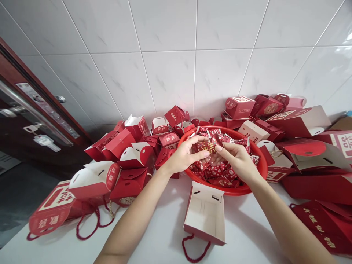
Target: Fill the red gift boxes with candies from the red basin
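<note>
Our forearms point(140, 212) reaching forward and slanting inward, left hand point(184, 156) and right hand point(239, 158) together pinching a red packet point(206, 147) between thumbs and fingers, over the red basket point(263, 168) of packets point(218, 171), beyond an open box point(208, 216).

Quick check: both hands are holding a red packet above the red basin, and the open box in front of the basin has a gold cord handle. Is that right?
Not quite: the cord handle on the open box is dark red, not gold, as the head view shows. Both hands do hold a red packet above the red basin.
</note>
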Demonstrator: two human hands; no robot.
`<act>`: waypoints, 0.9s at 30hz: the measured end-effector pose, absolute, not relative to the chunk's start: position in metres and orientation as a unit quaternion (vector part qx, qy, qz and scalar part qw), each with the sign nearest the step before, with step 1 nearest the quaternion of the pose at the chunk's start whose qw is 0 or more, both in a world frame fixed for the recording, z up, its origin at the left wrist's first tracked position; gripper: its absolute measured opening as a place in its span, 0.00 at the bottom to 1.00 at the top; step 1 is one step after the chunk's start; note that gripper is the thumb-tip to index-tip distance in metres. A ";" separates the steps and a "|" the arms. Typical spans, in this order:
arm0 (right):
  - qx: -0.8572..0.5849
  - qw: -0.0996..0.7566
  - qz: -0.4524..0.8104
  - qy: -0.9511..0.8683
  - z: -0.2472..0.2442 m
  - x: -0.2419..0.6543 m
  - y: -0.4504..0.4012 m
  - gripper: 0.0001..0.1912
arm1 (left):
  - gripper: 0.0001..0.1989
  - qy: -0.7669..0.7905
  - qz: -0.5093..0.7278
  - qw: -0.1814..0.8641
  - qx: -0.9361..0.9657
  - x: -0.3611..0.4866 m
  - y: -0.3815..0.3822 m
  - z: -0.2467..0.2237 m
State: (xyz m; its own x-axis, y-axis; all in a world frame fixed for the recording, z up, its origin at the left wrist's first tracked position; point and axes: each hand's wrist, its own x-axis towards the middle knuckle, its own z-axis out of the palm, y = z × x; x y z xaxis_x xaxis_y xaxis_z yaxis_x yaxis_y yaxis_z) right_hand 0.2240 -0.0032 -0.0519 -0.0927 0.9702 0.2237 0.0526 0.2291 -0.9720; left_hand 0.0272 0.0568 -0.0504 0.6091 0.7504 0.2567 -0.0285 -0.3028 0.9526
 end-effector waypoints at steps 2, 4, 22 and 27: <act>-0.424 0.515 0.432 -0.607 -0.052 0.224 -0.004 0.24 | 0.25 0.246 0.354 0.565 0.704 0.026 0.056 -0.049; -0.411 0.519 0.431 -0.613 -0.053 0.225 -0.003 0.23 | 0.27 0.244 0.341 0.592 0.688 0.025 0.055 -0.046; -0.371 0.417 0.450 -0.697 -0.050 0.238 -0.001 0.21 | 0.22 0.209 0.356 0.484 0.771 0.021 0.054 -0.047; -0.377 0.423 0.432 -0.702 -0.052 0.238 0.001 0.19 | 0.21 0.215 0.344 0.479 0.779 0.020 0.055 -0.047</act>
